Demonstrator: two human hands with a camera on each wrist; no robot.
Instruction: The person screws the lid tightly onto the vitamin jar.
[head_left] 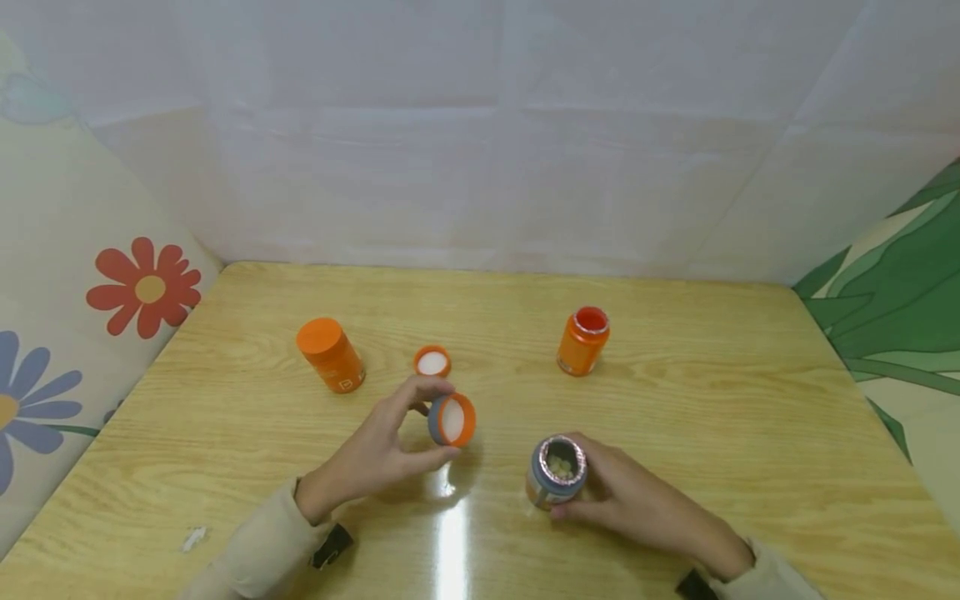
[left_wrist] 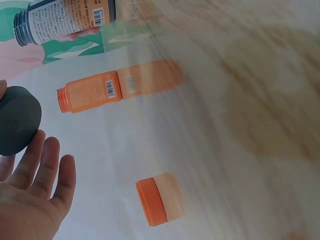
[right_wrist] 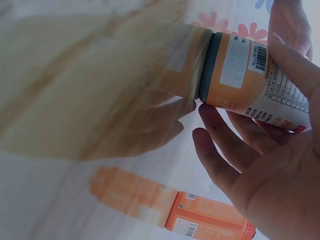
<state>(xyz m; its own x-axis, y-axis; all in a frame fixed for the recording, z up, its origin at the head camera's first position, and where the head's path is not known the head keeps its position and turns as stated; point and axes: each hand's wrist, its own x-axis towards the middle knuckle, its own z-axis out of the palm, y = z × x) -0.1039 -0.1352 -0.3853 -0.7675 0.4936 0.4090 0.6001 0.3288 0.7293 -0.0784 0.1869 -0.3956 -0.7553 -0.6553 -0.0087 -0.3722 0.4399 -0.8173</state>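
Observation:
My left hand pinches a round cap, grey outside with an orange rim and a white lining, held above the table. In the left wrist view the grey top of that cap faces the camera. A grey-and-orange pill bottle stands uncapped at the right, pale tablets visible through its mouth with torn foil around the rim. Around its side curl the thumb and fingers of my right hand. The right wrist view shows the bottle's printed label and its base on the table.
An orange bottle with its lid on stands at the left. Beside it an orange cap lies with its white inside up. Farther back on the right is an open orange bottle. A white scrap marks the wooden table.

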